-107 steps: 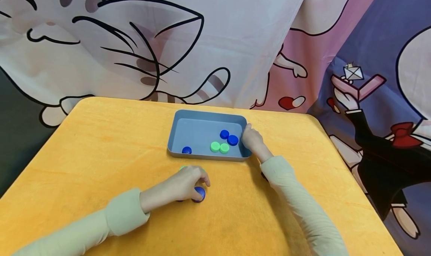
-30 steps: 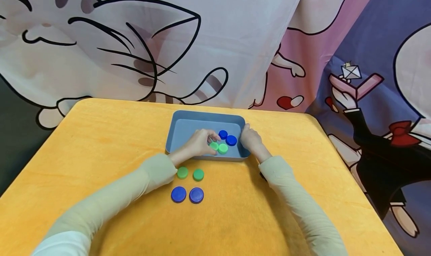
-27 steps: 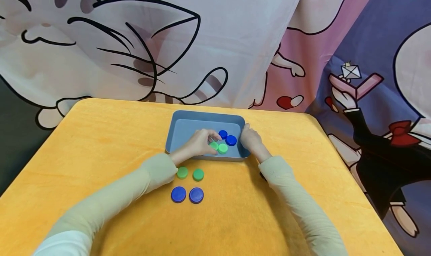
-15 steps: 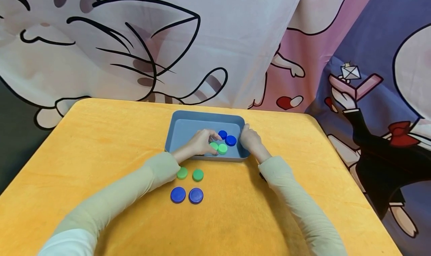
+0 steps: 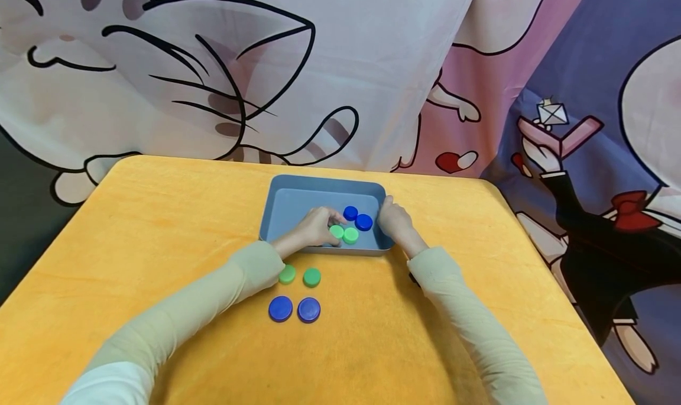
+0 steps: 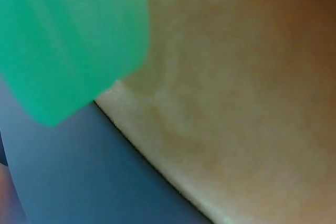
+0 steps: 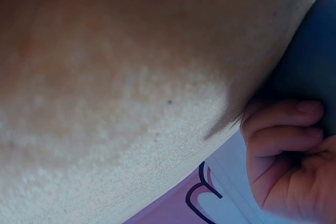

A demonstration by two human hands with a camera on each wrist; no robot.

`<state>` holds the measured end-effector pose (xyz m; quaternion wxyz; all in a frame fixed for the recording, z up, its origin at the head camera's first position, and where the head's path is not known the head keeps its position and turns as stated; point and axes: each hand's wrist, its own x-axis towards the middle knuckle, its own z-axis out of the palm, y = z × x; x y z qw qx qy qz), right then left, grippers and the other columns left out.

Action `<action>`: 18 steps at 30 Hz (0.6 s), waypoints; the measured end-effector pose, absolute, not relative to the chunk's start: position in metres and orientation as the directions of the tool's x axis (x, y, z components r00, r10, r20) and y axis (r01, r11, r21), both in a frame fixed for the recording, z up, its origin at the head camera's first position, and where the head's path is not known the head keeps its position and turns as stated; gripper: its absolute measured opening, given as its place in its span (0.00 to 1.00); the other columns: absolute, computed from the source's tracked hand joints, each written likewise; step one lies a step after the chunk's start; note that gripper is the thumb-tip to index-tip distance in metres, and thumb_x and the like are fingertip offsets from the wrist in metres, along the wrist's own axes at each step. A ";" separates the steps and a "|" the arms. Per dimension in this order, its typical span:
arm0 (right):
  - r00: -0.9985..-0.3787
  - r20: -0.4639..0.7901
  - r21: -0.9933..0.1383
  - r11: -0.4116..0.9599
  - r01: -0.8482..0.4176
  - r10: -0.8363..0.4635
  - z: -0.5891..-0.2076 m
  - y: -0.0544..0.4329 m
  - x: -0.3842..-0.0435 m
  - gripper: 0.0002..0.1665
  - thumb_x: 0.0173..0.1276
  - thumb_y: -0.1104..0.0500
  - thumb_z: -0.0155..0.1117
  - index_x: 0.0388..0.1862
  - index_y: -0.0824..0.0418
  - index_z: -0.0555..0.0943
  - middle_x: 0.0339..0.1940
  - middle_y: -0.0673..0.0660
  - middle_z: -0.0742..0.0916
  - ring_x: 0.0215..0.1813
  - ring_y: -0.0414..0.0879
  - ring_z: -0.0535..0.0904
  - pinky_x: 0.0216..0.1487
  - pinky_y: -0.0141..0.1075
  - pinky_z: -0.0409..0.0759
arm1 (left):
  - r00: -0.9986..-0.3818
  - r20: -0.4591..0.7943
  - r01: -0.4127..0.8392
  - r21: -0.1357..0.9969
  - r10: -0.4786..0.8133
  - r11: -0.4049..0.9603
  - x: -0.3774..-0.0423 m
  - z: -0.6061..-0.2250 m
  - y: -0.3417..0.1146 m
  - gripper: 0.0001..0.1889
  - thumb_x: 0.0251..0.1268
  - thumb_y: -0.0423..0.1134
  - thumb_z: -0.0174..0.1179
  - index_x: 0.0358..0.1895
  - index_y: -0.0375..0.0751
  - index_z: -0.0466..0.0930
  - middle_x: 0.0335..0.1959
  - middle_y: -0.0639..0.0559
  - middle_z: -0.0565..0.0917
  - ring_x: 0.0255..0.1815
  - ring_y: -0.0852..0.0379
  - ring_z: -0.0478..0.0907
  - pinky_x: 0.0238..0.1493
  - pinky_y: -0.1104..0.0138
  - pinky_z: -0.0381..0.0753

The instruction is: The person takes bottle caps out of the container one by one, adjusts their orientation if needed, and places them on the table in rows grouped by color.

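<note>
My left hand point(image 5: 315, 226) reaches over the front wall of the blue-grey tray point(image 5: 287, 199). Its thumb and fingers bend around a light green cap point(image 5: 336, 232), with a gap between fingertips and cap. A second light green cap point(image 5: 350, 236) touches that one on the right. Two blue caps, the nearer one point(image 5: 364, 222) and the farther one point(image 5: 350, 213), lie behind them. My right hand point(image 5: 395, 220) grips the tray's right rim, and its curled fingers point(image 7: 283, 135) show in the right wrist view. A green object point(image 6: 73, 40) fills a corner of the left wrist view, blurred.
On the yellow tablecloth point(image 5: 372, 322), before the tray, lie a light green cap point(image 5: 287, 274) partly behind my left cuff, a darker green cap point(image 5: 311, 277) and two blue caps, left point(image 5: 280, 308) and right point(image 5: 308, 310). A printed cartoon curtain point(image 5: 393, 68) hangs behind the table.
From the blue cap on the table, my left hand has moved forward into the tray and stays by the green caps, its fingertips shifting slightly. My right hand keeps its hold on the rim.
</note>
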<state>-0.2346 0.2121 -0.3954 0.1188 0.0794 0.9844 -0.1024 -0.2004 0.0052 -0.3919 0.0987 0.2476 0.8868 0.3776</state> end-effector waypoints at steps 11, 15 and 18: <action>-0.957 -0.256 -0.198 0.961 0.192 0.138 -0.396 0.211 -0.234 0.28 0.80 0.55 0.33 0.70 0.71 0.53 0.46 0.70 0.82 0.42 0.57 0.81 0.47 0.45 0.82 | -0.867 0.014 0.364 0.700 0.497 0.615 -0.200 -0.393 0.009 0.20 0.47 0.30 0.73 0.48 0.35 0.84 0.45 0.45 0.86 0.46 0.51 0.81 0.46 0.65 0.82; -0.957 -0.255 -0.204 0.960 0.192 0.138 -0.395 0.211 -0.234 0.27 0.80 0.55 0.34 0.70 0.71 0.54 0.45 0.69 0.82 0.41 0.56 0.81 0.46 0.45 0.83 | -0.871 0.020 0.365 0.693 0.491 0.621 -0.200 -0.393 0.008 0.20 0.46 0.30 0.73 0.47 0.34 0.85 0.44 0.44 0.87 0.45 0.51 0.82 0.45 0.65 0.82; -0.958 -0.251 -0.200 0.961 0.189 0.136 -0.395 0.211 -0.234 0.27 0.80 0.55 0.35 0.69 0.71 0.55 0.45 0.69 0.82 0.41 0.56 0.81 0.47 0.45 0.83 | -0.872 0.020 0.367 0.687 0.489 0.626 -0.200 -0.392 0.008 0.19 0.46 0.30 0.73 0.46 0.34 0.85 0.44 0.44 0.87 0.44 0.51 0.83 0.44 0.66 0.82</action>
